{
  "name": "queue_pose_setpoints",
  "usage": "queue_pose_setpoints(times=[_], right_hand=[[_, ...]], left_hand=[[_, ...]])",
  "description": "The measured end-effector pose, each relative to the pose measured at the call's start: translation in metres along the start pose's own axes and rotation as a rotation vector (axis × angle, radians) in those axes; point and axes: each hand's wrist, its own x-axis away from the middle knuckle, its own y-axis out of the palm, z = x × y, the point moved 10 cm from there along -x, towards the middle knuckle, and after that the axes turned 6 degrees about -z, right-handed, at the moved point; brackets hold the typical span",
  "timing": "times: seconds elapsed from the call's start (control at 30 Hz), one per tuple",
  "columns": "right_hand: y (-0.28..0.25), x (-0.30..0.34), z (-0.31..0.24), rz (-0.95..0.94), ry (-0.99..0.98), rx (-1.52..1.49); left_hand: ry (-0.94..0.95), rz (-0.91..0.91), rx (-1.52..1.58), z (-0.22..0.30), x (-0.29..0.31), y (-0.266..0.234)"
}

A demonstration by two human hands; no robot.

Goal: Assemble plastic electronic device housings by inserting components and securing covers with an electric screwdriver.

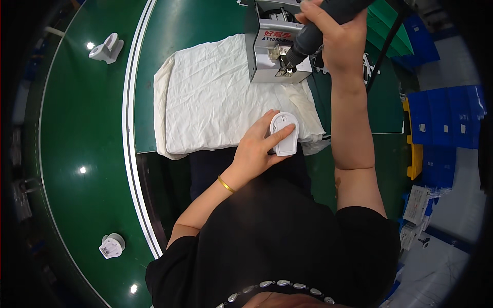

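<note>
My right hand (345, 43) is wrapped round a black electric screwdriver (307, 42), which slants down to the left. Its tip meets the front outlet of a grey box-shaped screw feeder (260, 64); whether a screw is on the tip is too small to tell. Close to my body, my left hand (259, 141) grips a white plastic housing (285, 146), rounded at one end, with its recessed face up and my thumb across it. The housing is just over the near edge of a folded white cloth (210, 97). The feeder stands at the cloth's far right.
On the green conveyor belt (87, 133) at left lie a white plastic holder (107, 50) and, nearer, another white part (112, 246). A white rail (129, 113) divides belt from bench. Blue bins (436, 115) stand at right, and a black cable (386, 49) hangs beside my right arm.
</note>
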Motion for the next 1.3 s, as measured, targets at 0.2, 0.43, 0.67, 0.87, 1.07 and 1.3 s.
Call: queue_pose_setpoints(times=[0.2, 0.43, 0.67, 0.87, 1.07, 1.3], right_hand=[[-0.013, 0.028, 0.019, -0.077, -0.004, -0.430], [-0.003, 0.092, -0.049, -0.172, -0.030, -0.265], [0.005, 0.106, -0.042, -0.112, -0.055, -0.338], [0.013, 0.110, -0.046, -0.169, -0.048, -0.261], [0.023, 0.097, -0.041, -0.231, -0.060, -0.201], [0.028, 0.093, -0.031, -0.261, -0.093, -0.152]], left_hand=[[-0.011, -0.011, 0.004, -0.004, 0.000, -0.005], [-0.009, -0.016, -0.014, -0.002, -0.001, -0.013], [0.010, -0.022, -0.027, -0.006, 0.005, -0.017], [-0.007, -0.033, -0.058, -0.009, 0.005, -0.025], [-0.017, -0.057, -0.041, -0.010, -0.002, -0.031], [-0.021, -0.054, -0.056, -0.009, -0.006, -0.033]])
